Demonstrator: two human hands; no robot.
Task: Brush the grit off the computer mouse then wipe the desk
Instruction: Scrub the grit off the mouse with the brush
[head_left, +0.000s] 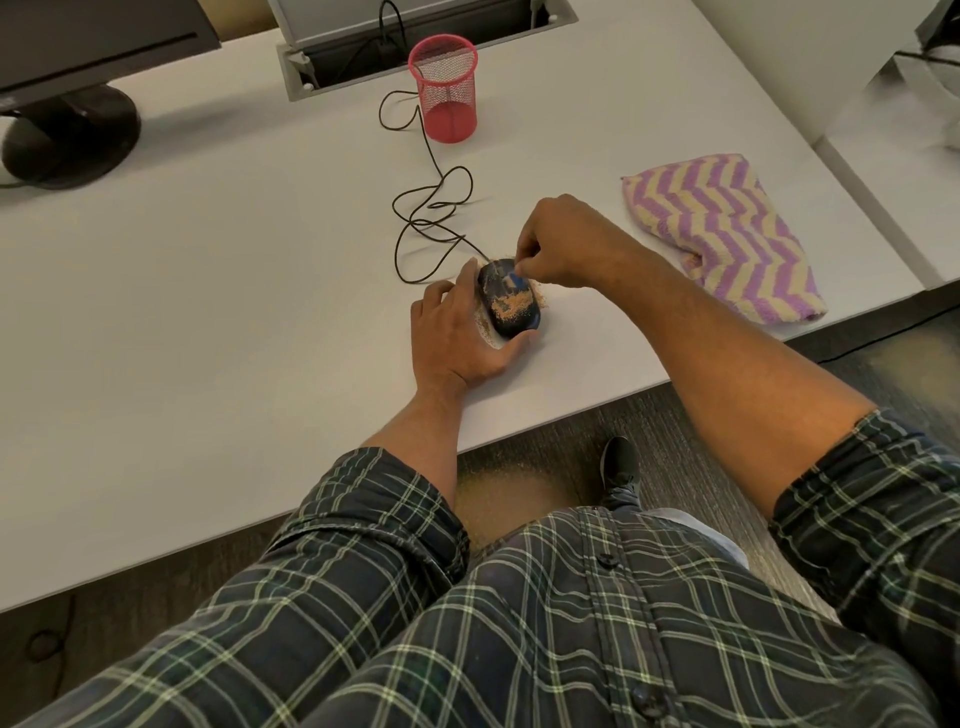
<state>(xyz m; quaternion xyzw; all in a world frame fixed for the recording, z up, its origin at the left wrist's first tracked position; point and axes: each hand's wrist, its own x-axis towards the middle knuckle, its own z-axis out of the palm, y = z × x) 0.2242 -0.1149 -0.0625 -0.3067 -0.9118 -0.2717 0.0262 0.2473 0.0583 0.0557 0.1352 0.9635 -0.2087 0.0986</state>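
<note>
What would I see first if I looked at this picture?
First you would see the dark computer mouse in the middle of the white desk, with orange grit on its back. The left hand holds its side while the right hand pinches a small blue brush over it. A purple and yellow zigzag cloth lies to the right, and a pink mesh cup stands behind.
</note>
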